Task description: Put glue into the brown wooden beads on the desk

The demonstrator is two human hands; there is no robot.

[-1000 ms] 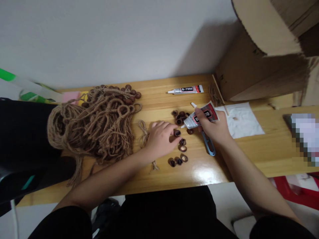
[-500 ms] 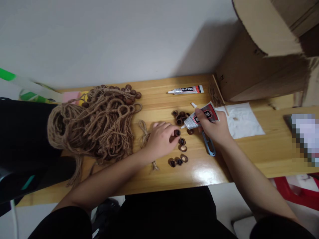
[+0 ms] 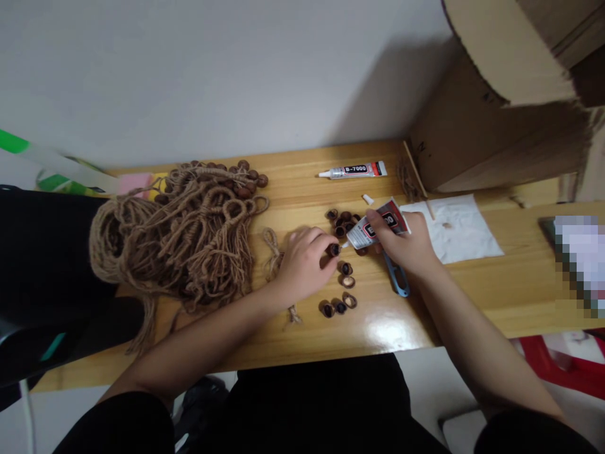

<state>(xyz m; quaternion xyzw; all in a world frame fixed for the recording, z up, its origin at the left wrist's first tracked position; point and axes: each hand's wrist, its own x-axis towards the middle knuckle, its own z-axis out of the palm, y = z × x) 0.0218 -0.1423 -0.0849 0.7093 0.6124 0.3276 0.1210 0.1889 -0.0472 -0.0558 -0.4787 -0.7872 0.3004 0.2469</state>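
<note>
My left hand (image 3: 306, 260) pinches a small dark brown nut shell (image 3: 333, 250) between thumb and forefinger, its hollow side facing right. In my right hand (image 3: 407, 244) is a silver, black and red glue tube (image 3: 378, 226), gripped with its nozzle pointing left, close to the shell's opening; whether they touch I cannot tell. Behind the nozzle lies a cluster of shells (image 3: 341, 226). Nearer me, several shell halves (image 3: 346, 269) rest on the table, some showing pale insides. A light blue tool handle (image 3: 397, 277) lies under the right hand.
A large heap of jute cord (image 3: 203, 246) with brown beads (image 3: 243, 180) fills the left. Another glue tube (image 3: 357, 170) and a white cap (image 3: 367, 199) lie toward the wall. At right are a white sheet (image 3: 466, 233), a cardboard box (image 3: 496, 139) and a blurred-out device (image 3: 579, 261).
My right hand has brought the glue tube slightly left and down, so its nozzle is closer to the shell's opening. The left hand and shell have shifted only slightly.
</note>
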